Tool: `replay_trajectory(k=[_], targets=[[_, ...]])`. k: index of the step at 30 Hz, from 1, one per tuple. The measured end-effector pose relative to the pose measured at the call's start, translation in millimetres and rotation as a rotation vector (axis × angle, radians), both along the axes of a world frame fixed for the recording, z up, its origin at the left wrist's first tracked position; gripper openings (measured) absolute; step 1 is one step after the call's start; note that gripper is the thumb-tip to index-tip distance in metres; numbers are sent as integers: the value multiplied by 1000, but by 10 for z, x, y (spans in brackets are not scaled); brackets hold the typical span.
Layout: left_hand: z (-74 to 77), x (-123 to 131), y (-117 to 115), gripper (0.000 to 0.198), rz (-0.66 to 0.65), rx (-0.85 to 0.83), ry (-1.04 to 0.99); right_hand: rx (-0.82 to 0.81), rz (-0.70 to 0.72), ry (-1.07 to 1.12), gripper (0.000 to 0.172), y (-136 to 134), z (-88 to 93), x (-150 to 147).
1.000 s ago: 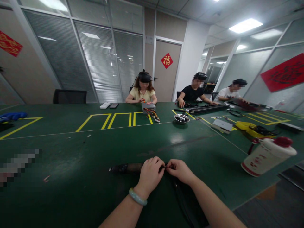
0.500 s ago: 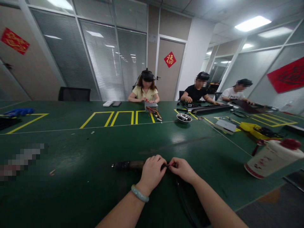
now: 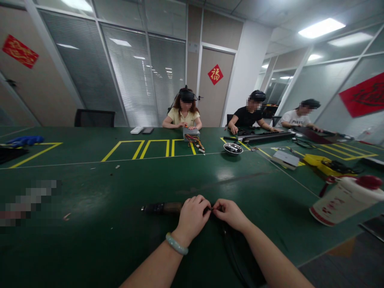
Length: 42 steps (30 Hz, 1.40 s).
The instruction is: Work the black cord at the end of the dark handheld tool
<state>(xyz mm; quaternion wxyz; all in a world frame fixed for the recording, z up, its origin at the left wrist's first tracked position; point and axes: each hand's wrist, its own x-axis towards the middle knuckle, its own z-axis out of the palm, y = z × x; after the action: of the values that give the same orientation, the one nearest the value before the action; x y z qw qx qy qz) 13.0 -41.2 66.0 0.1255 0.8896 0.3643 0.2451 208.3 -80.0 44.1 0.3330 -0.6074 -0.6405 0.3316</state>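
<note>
Both my hands meet near the front edge of the green table (image 3: 90,188). My left hand (image 3: 193,218), with a pale green bangle on the wrist, is closed over the right end of a dark rod-like tool (image 3: 162,208) that lies flat and sticks out to the left. My right hand (image 3: 231,214) pinches a small dark part at the tool's tip, right against the left fingers. A black cable (image 3: 232,252) runs from the hands toward me, under my right forearm.
A white jar with a red lid (image 3: 345,198) stands at the right edge. A metal bowl (image 3: 233,148), a grey box with coloured wires (image 3: 192,136), a yellow tool (image 3: 321,164) and yellow tape marks lie farther off. Three people sit at the far side.
My hands have stayed together on the tool. Only the view has shifted slightly.
</note>
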Motion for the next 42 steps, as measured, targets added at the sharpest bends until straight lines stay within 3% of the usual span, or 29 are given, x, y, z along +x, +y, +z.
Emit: replay_trajectory(k=[20,42], targets=[[-23,2,12,7,1,9,14,6,5,4,9,32,-71,29],[-37,-3,13,11,2,1,-18,-8,12,28,9,10,-23,10]])
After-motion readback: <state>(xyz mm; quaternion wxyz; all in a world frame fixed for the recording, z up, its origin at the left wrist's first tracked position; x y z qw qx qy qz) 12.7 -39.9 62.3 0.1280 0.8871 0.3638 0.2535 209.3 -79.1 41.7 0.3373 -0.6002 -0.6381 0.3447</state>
